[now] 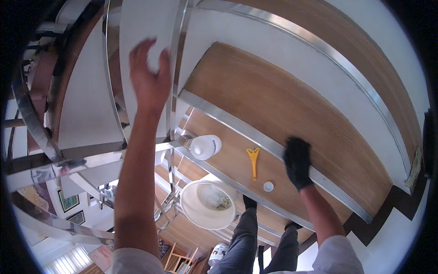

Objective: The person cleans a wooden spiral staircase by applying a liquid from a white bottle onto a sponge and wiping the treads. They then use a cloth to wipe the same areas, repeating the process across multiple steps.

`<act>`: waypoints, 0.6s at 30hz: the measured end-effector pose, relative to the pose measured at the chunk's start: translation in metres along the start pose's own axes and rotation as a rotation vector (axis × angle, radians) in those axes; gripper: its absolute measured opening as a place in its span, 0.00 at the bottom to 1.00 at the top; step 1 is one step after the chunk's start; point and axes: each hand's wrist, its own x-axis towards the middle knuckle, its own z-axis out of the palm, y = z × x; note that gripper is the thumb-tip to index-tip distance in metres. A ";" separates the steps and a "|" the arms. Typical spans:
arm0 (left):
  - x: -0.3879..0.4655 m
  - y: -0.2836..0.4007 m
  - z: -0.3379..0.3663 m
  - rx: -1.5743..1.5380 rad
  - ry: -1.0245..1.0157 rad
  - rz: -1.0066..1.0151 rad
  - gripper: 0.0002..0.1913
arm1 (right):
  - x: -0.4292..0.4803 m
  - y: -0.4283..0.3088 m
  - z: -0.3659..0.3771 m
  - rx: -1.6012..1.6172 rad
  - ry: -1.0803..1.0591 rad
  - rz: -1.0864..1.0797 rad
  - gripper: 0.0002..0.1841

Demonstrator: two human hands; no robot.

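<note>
My bare left hand is raised beside an upright polished metal post of the stair railing. Its thumb and fingers are apart, with nothing held between them. My right hand, in a black glove, is over the ribbed metal nosing of a wood-look stair tread. Its fingers are blurred and dark, so whether they grip anything is hidden. On the step below lie a yellow scraper-like tool and a small white cap. A white plastic bottle stands at that step's railing side.
A white bucket with cloudy, foamy liquid sits lower down, by the railing. My legs are on the lower steps. The metal handrail crosses on the left. A patterned ceramic vessel and a wooden frame stand are far below.
</note>
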 end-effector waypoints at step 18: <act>0.077 -0.047 0.112 -0.218 -0.261 -0.248 0.22 | 0.285 -0.218 0.085 0.095 0.283 -0.409 0.22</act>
